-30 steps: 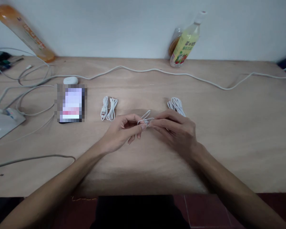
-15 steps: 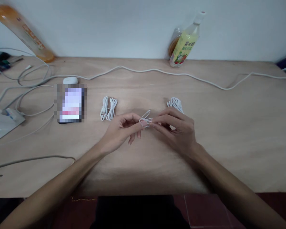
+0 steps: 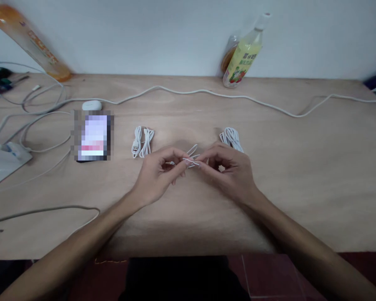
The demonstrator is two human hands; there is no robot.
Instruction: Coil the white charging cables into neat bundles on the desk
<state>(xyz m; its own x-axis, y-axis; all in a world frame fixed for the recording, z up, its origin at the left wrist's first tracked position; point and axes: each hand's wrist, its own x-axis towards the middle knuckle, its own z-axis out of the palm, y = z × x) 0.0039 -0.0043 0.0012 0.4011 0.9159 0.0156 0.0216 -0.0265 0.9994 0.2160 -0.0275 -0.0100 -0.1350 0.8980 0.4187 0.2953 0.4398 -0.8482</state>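
Observation:
Over the middle of the table, a small looped white cable (image 3: 193, 149) is in the fingers of my left hand (image 3: 163, 173), mostly hidden behind them. A thin white tie (image 3: 192, 161) crosses over itself in front of the loop, its ends between the fingertips of both hands. My right hand (image 3: 230, 169) pinches it with thumb and forefinger. Beyond my left hand lie two folded white cables (image 3: 137, 142) side by side, one with a USB plug showing. Another coiled white cable (image 3: 232, 138) rests just past my right knuckles, partly covered.
A phone (image 3: 94, 138) and a white earbud case (image 3: 92, 105) lie to the left, near loose cords and a white power strip (image 3: 9, 163). A long white cord (image 3: 203, 91) runs across the back. An orange bottle (image 3: 34, 46) and a yellow-labelled bottle (image 3: 242, 58) lean against the wall.
My right fingertips have closed in on the left ones. The thin tie, a loose loop before, now runs crossed between the fingertips. My left fingers have curled in further.

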